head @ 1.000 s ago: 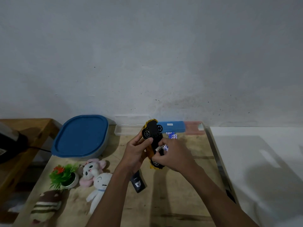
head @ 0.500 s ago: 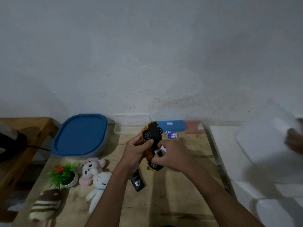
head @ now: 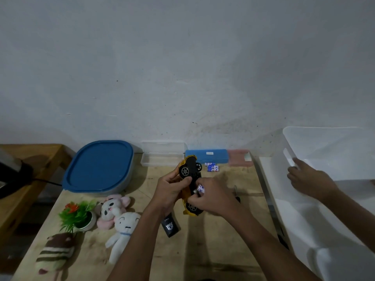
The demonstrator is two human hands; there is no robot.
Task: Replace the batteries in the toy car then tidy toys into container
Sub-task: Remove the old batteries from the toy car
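- Wooden table (head: pixel 213 250) under everything, set against a pale wall.
- Translucent white storage bin (head: pixel 316 151) at the right edge, steadied by another person's hand (head: pixel 310 179) flat on its rim; likely the container for the later tidying.
- Blue-lidded tub (head: pixel 99 165) at back left, shut, well apart from the work.
- Plush toys in a loose cluster front left: striped brown one (head: pixel 55 254), white rabbit (head: pixel 123 228), pink-eared panda (head: pixel 113 207), plus a small artificial potted plant (head: pixel 78 213). Soft and light; squeezable anywhere.
- Clear case (head: pixel 162 161), blue case (head: pixel 207 156) and pink case (head: pixel 239 158) in a row along the back edge.
- Yellow toy car (head: pixel 189 175) held off the table, black underside up, nose away. Rigid plastic, light, wheels free to spin; best gripped by the body sides, not the wheels.
- Left hand (head: pixel 170 189) wrapped around the car's left flank, thumb over the chassis.
- Right hand (head: pixel 213 196) pinching a blue-and-white battery (head: pixel 200 188) at the car's underside. Smooth and round, apt to slip; best held by the barrel. Going in or coming out: impossible to tell.
- Black cover piece (head: pixel 170 225) on the table beneath the left wrist, probably the battery door.
- Spare batteries (head: pixel 212 166) lying just in front of the blue case.
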